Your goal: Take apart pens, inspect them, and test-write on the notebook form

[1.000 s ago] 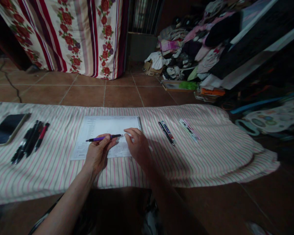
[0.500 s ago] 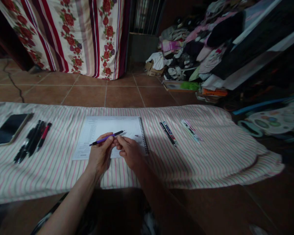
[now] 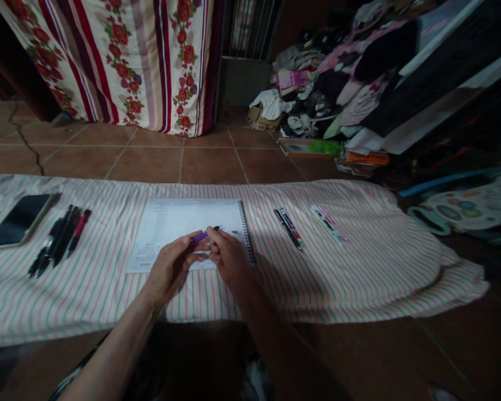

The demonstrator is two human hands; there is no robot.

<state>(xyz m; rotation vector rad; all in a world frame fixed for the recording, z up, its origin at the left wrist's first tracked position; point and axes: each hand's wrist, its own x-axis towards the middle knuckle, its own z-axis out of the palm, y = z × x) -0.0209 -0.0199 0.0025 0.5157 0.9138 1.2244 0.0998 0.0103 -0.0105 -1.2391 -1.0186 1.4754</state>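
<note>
A spiral notebook [image 3: 183, 223] lies open on a pink-striped cloth [image 3: 338, 273]. Both hands meet over its lower edge. My left hand [image 3: 171, 267] is closed around a purple pen [image 3: 201, 236], whose dark tip pokes out toward the right. My right hand [image 3: 227, 256] pinches the same pen near its tip end, fingers pressed together. A small dark mark or piece [image 3: 234, 232] sits on the page just right of the hands.
A phone [image 3: 19, 220] and several dark pens [image 3: 60, 239] lie at the cloth's left. Two pens [image 3: 289, 228] and a pale pen [image 3: 328, 224] lie to the right. Beyond are tiled floor, a floral curtain [image 3: 129, 61] and a clothes pile [image 3: 329, 83].
My right hand left the page and closed on the pen's tip end. The pen, earlier sticking out to the left of my left hand, now lies mostly hidden between both hands.
</note>
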